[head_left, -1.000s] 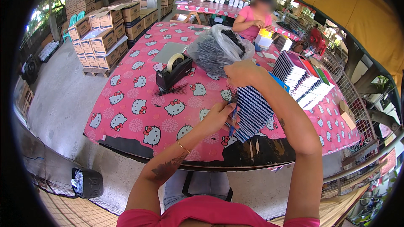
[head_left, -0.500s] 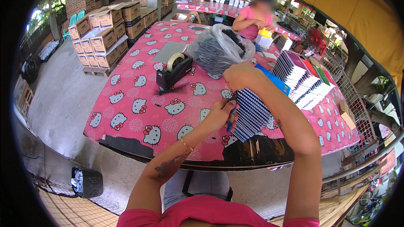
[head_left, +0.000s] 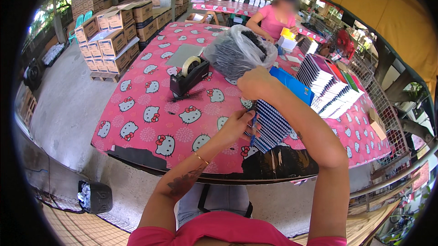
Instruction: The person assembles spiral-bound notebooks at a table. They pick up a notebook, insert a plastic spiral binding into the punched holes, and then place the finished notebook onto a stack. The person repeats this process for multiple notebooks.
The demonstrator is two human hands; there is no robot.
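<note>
A leaning stack of spiral-bound notebooks (head_left: pixel 275 127), their blue and white bound edges toward me, lies near the front of the table. At its left edge my left hand (head_left: pixel 238 124) is closed, with a narrow blue thing at the fingertips that I cannot make out. My right hand (head_left: pixel 252 84) is bent over the stack's far left corner, its fingers closed and pointing down; what they grip is hidden. A blue notebook cover (head_left: pixel 292 86) shows behind my right forearm. Beyond my hands sits a clear plastic bag (head_left: pixel 239 52) full of black binding coils.
A black tape dispenser (head_left: pixel 189 76) stands left of my hands, a loose black coil (head_left: pixel 188 96) beside it. Notebook piles (head_left: pixel 329 86) rise at the right. Across the table a co-worker (head_left: pixel 276 20) handles a yellow-topped stack. Cartons (head_left: pixel 109 40) stand on the floor at left.
My right hand has shifted slightly left. More of the blue cover shows behind my forearm. The co-worker's hands have moved apart around the yellow-topped stack.
</note>
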